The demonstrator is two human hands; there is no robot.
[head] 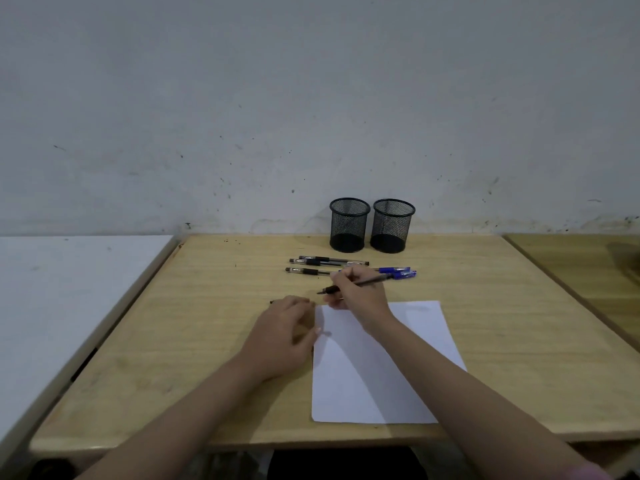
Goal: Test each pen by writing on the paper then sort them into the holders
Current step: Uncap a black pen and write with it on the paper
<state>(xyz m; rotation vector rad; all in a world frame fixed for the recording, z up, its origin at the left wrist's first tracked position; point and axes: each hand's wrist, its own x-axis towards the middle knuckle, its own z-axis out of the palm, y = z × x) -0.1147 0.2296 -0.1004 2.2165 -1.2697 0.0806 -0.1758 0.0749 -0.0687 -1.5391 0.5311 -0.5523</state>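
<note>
The right hand (360,289) holds a dark pen (356,284) in a writing grip, its fingers curled round the barrel and the uncapped tip pointing left, just beyond the top left corner of the paper (377,368); the tip does not look to be on the sheet yet. The left hand (287,330) rests on the tabletop (173,341) beside the paper's left edge, fingers loosely curled; a small dark end shows at its fingertips — perhaps the pen's cap — but whether it is gripped cannot be told.

The paper appears blank, so by the look of it no pen has been tested; both mesh holders (349,225) (393,226), standing side by side near the wall, look empty. Three black pens (329,262) lie in a loose row on the tabletop in front of the holders, and blue pens (398,273) lie just right of them, partly hidden by the right hand — their count is unclear. The task seems barely begun; the writing test of this first pen, then all the sorting, is left.
</note>
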